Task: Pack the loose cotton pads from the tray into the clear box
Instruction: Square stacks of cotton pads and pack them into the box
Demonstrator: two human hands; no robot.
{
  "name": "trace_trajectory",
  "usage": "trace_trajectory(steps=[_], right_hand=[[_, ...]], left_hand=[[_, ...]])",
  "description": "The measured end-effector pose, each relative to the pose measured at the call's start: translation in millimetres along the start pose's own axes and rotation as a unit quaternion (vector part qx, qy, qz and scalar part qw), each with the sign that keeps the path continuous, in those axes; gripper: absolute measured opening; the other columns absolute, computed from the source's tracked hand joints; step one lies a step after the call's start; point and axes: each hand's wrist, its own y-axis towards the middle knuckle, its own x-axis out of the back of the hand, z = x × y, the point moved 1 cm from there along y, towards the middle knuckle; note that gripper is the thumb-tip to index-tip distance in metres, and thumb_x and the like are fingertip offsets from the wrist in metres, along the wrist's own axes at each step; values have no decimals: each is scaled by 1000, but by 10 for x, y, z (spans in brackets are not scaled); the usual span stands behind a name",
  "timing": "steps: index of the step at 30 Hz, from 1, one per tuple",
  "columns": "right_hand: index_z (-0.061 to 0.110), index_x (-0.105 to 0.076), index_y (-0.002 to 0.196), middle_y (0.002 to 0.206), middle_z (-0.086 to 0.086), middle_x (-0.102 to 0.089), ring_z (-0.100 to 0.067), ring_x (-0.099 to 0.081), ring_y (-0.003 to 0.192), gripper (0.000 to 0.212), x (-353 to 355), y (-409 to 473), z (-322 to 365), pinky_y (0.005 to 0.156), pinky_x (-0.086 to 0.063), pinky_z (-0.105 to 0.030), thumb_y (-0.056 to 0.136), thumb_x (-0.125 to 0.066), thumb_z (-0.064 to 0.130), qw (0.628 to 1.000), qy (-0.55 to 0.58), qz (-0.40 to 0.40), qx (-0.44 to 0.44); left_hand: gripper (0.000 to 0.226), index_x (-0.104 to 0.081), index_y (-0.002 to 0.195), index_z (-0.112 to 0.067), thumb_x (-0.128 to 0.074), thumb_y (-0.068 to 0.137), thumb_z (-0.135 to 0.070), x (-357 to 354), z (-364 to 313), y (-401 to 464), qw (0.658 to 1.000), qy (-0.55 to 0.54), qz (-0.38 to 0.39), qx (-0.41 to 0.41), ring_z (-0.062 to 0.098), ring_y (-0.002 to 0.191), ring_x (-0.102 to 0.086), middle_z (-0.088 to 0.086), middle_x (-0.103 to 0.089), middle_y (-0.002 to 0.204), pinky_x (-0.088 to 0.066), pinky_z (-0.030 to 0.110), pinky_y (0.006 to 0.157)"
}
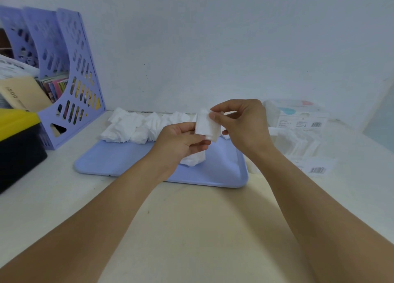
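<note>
A lavender tray (119, 161) lies on the table with several loose white cotton pads (130, 127) piled along its far edge. Above the tray's middle, my left hand (181, 142) and my right hand (245, 123) together hold a small stack of cotton pads (206, 127); the left fingers grip its lower side and the right thumb and fingers pinch its top. A few more pads (194, 160) lie on the tray below the hands. The clear box (298, 144), with pads inside, sits right of the tray.
A purple magazine rack (70, 76) with papers stands at the back left, and a black and yellow case (19, 137) sits at the left edge. A cotton pad packet (298, 114) lies at the back right by the wall. A barcode label (317, 169) lies beside the box.
</note>
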Motion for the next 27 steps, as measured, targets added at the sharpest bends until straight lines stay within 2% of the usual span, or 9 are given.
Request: trace_trajectory(steps=[3,6,9,12,17,20,24,27], right_hand=[[18,-79,84,80,11,-75,-13,-70,71,5,18,1,13,60,-57,-28,87,-76,14,999,-15,-15,28],[10,-76,88,77,0,-74,-9,-66,65,3,103,34,83,55,-52,-23,90,-74,11,999,36,-14,28],[3,-75,94,74,-6,-73,-9,-63,61,6,198,52,130,54,-48,-21,90,-74,7,993,104,51,-8],[3,-76,90,68,-5,-72,-7,-60,55,3,173,27,95,51,-46,-21,88,-75,5,992,69,106,-14],[5,-76,90,69,-8,-72,-7,-61,52,2,119,31,5,51,-50,-22,88,-76,6,995,0,97,0],[7,-75,88,67,-5,-71,-10,-63,54,3,120,38,-12,54,-54,-23,88,-75,4,995,-1,96,5],[4,-75,90,71,-11,-72,-14,-66,57,1,99,35,-37,54,-54,-23,89,-74,4,995,-3,95,3],[2,-75,91,71,-13,-72,-15,-68,58,2,58,33,-66,55,-55,-23,89,-74,2,996,2,90,8]], left_hand=[[23,-70,115,0,-63,93,3,10,6,12,1000,-15,-8,17,18,88,-74,15,-76,108,-60,23,79],[24,-69,116,1,-63,93,3,8,13,31,999,-22,-24,28,20,90,-75,16,-75,109,-60,24,79],[22,-69,113,0,-65,92,4,6,10,34,999,-29,-27,34,21,88,-75,14,-76,103,-61,24,79],[24,-70,115,-3,-66,92,2,-5,-6,9,1000,-12,2,22,21,96,-75,13,-76,108,-60,24,80],[29,-69,122,-4,-62,94,2,-17,-11,-13,999,7,41,6,24,107,-72,13,-75,114,-59,24,83],[27,-70,118,-5,-63,93,3,-12,-16,-7,999,6,34,8,23,103,-73,15,-75,113,-59,23,80],[27,-71,117,-5,-63,92,4,-17,-19,-9,999,14,30,12,22,98,-74,14,-76,110,-59,24,79],[29,-68,119,2,-51,95,1,-16,-51,-15,999,-18,14,35,28,96,-73,19,-74,112,-61,28,76]])
